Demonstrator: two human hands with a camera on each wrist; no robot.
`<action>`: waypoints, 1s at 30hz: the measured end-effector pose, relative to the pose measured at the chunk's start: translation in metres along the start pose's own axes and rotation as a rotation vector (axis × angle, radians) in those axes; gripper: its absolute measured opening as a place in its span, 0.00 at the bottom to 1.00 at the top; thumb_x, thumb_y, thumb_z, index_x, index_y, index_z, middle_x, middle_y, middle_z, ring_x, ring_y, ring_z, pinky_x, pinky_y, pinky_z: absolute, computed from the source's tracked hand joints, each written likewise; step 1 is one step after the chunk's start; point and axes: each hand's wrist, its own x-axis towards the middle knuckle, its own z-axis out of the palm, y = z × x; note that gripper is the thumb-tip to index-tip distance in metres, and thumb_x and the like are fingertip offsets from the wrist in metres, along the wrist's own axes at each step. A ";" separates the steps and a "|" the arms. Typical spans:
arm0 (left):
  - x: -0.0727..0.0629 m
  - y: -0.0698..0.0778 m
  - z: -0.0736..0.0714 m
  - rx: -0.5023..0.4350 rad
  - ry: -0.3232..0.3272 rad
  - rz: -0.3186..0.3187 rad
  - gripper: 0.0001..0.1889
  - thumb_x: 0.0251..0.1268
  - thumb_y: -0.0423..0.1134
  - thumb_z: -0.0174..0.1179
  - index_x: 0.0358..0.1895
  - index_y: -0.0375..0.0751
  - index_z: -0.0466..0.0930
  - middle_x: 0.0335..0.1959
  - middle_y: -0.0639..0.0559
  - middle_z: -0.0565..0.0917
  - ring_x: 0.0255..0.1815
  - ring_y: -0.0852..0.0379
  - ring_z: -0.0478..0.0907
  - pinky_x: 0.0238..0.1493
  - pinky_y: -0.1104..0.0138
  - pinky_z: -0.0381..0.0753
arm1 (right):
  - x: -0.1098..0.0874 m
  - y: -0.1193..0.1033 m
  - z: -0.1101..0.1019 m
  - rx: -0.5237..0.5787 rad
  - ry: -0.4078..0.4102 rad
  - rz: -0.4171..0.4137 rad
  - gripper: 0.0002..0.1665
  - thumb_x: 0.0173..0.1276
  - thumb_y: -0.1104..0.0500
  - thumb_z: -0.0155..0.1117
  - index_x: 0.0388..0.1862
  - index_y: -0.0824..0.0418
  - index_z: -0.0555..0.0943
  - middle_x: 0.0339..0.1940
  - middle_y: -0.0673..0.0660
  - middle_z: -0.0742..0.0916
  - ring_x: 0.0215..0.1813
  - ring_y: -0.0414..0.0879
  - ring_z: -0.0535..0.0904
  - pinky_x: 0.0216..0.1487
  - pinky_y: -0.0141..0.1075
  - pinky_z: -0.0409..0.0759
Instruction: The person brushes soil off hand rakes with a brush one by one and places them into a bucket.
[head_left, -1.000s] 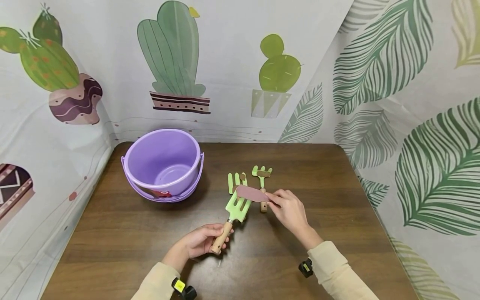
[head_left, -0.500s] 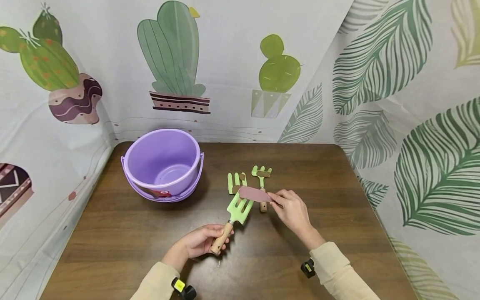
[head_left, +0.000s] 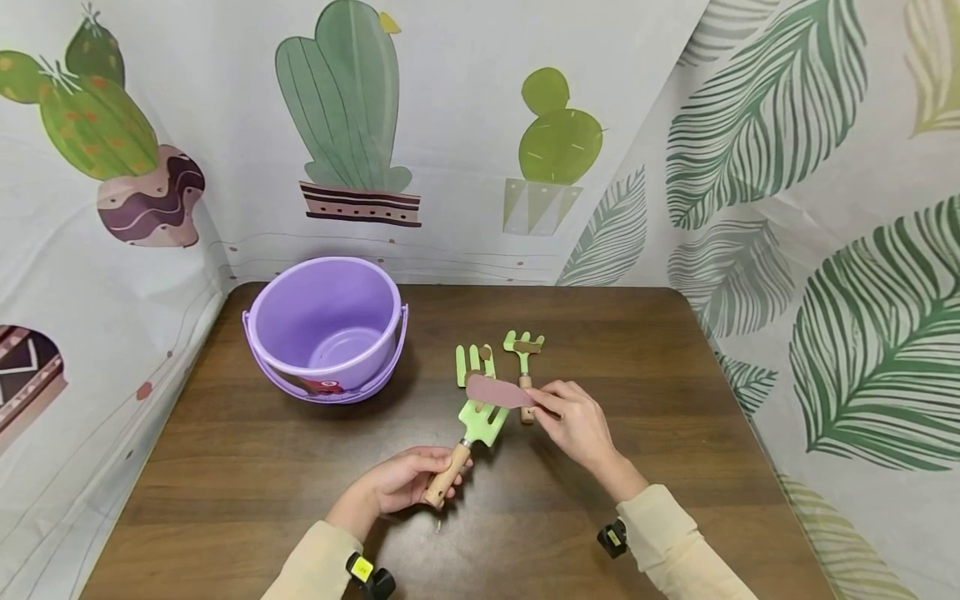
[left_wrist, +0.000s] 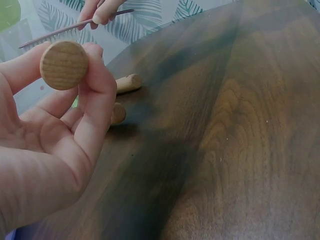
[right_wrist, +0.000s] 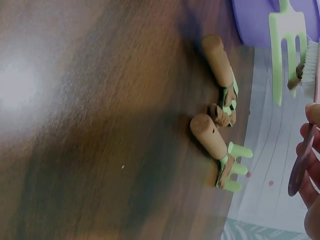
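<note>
My left hand grips the wooden handle of a small light-green garden fork, held up off the table with its tines pointing away from me. The right hand pinches one end of a pink brush, which lies across the tines and hides their tips in the head view. In the right wrist view, its white bristles face the fork, right at a brown clump on a tine.
Just beyond the hands, a second green fork and a green rake lie on the brown table, both with brown smears. A purple bucket with a folded-down handle stands at the back left. Patterned cloth hangs behind.
The brush has shifted slightly right, then back left and a little nearer me over the tines. The fork's head has moved slightly right. Both hands keep their holds.
</note>
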 end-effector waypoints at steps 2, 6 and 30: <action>0.001 0.001 0.001 0.004 -0.011 0.005 0.30 0.65 0.41 0.50 0.62 0.22 0.57 0.38 0.51 0.78 0.35 0.59 0.78 0.37 0.67 0.78 | 0.001 -0.001 0.001 -0.003 -0.011 0.000 0.16 0.52 0.61 0.70 0.42 0.58 0.85 0.32 0.49 0.85 0.33 0.43 0.76 0.30 0.33 0.74; 0.002 0.002 0.002 -0.007 -0.034 0.012 0.25 0.65 0.40 0.49 0.60 0.26 0.63 0.38 0.52 0.79 0.35 0.59 0.78 0.37 0.66 0.79 | 0.002 -0.001 0.002 -0.004 -0.003 0.012 0.18 0.48 0.63 0.72 0.41 0.59 0.85 0.31 0.50 0.85 0.32 0.43 0.76 0.29 0.33 0.74; -0.004 -0.001 0.001 0.017 -0.037 -0.014 0.25 0.66 0.39 0.48 0.61 0.26 0.62 0.38 0.51 0.79 0.36 0.60 0.79 0.39 0.66 0.79 | -0.004 0.019 -0.005 -0.089 0.022 0.031 0.18 0.50 0.61 0.71 0.42 0.57 0.85 0.30 0.49 0.84 0.30 0.43 0.75 0.27 0.35 0.73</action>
